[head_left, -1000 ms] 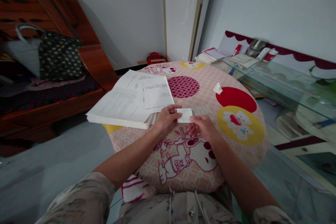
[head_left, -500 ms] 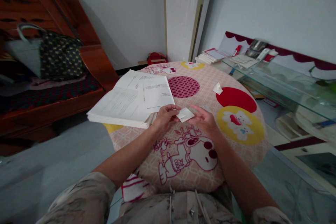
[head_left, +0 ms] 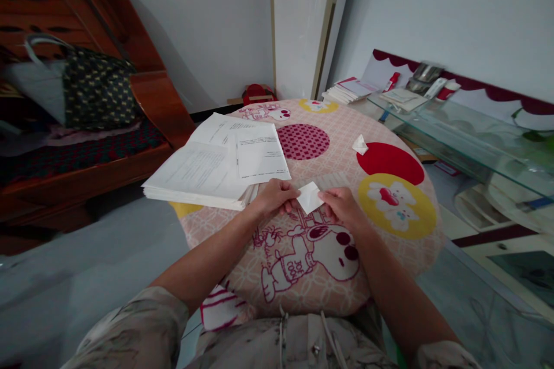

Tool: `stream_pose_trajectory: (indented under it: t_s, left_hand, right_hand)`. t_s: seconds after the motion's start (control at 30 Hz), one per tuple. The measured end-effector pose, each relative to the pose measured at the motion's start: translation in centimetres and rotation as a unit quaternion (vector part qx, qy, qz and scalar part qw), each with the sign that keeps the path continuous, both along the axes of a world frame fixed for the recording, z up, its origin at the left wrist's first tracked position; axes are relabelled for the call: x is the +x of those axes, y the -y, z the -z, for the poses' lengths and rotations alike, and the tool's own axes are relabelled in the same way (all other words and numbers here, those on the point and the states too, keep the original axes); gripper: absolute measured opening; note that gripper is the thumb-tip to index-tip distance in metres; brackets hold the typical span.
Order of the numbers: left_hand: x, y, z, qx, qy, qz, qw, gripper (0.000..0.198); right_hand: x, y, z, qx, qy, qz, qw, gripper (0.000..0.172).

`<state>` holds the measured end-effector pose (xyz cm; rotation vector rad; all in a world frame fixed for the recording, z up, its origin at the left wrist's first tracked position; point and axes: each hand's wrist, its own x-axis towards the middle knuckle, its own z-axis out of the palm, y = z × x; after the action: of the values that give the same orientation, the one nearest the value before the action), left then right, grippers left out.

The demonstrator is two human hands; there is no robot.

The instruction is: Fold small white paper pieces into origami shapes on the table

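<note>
A small folded white paper (head_left: 310, 196) is held between both hands just above the round table (head_left: 389, 253) with its cartoon-print cloth. My left hand (head_left: 273, 197) pinches the paper's left edge. On the other side, my right hand (head_left: 343, 205) grips its right corner with curled fingers. The paper is tilted, one corner pointing up. A thick stack of printed sheets (head_left: 216, 161) lies on the table just left of my left hand.
A second small folded paper (head_left: 359, 145) rests farther back on the table. A glass shelf (head_left: 454, 127) with books and packets runs along the right. A wooden bench with a dark bag (head_left: 93, 89) stands left; a tall white appliance (head_left: 298, 23) stands behind.
The small paper has been turned from lying flat and square to tilted on a corner. My right hand moved from under it to gripping its right side.
</note>
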<state>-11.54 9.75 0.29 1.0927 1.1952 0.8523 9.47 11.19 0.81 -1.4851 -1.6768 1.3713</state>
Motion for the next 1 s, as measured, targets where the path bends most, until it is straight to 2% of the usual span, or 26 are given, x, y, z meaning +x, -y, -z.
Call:
stream_pose_trajectory:
  t_s: [0.07,0.1,0.17,0.23,0.3,0.47,0.6,0.77,0.9,0.97,1.0]
  left_hand:
    - [0.1,0.0,0.2,-0.004,-0.103,0.028,0.994,0.032]
    - [0.2,0.0,0.3,0.019,-0.168,0.029,0.985,0.033]
    - [0.5,0.2,0.4,0.104,-0.301,0.004,0.948,0.028]
    - [0.8,0.5,0.3,0.190,-0.395,-0.021,0.899,0.012]
    - [0.9,0.7,0.3,0.230,-0.437,-0.007,0.869,0.010]
    - [0.9,1.1,0.3,0.260,-0.472,0.031,0.842,0.017]
    - [1.0,1.2,0.6,0.282,-0.466,0.040,0.838,0.018]
    - [0.9,0.7,0.7,0.271,-0.435,0.027,0.858,0.015]
    - [0.8,0.1,0.8,0.258,-0.401,0.011,0.879,0.012]
    - [0.9,-0.2,0.9,0.260,-0.401,0.011,0.878,0.003]
    - [1.0,-0.4,1.0,0.260,-0.406,0.011,0.876,0.004]
  right_hand:
    - [-0.1,0.1,0.0,0.079,0.129,-0.021,0.988,0.036]
    - [-0.1,0.2,0.1,0.124,0.185,-0.025,0.975,0.033]
    - [-0.3,0.3,0.1,0.186,0.256,-0.021,0.948,0.024]
    - [-0.5,0.5,0.1,0.195,0.277,-0.014,0.941,0.016]
    - [-0.6,0.6,0.1,0.183,0.276,-0.015,0.943,0.014]
    - [-0.7,0.8,0.1,0.170,0.280,-0.015,0.945,0.010]
    - [-0.9,1.0,0.2,0.192,0.286,-0.010,0.939,0.007]
    - [-0.7,0.7,0.4,0.150,0.215,-0.002,0.965,0.004]
    - [-0.6,0.0,0.5,0.129,0.204,0.000,0.970,0.008]
    - [-0.7,-0.2,0.5,0.137,0.223,-0.008,0.965,0.013]
    - [-0.8,-0.3,0.5,0.144,0.235,-0.013,0.961,0.016]
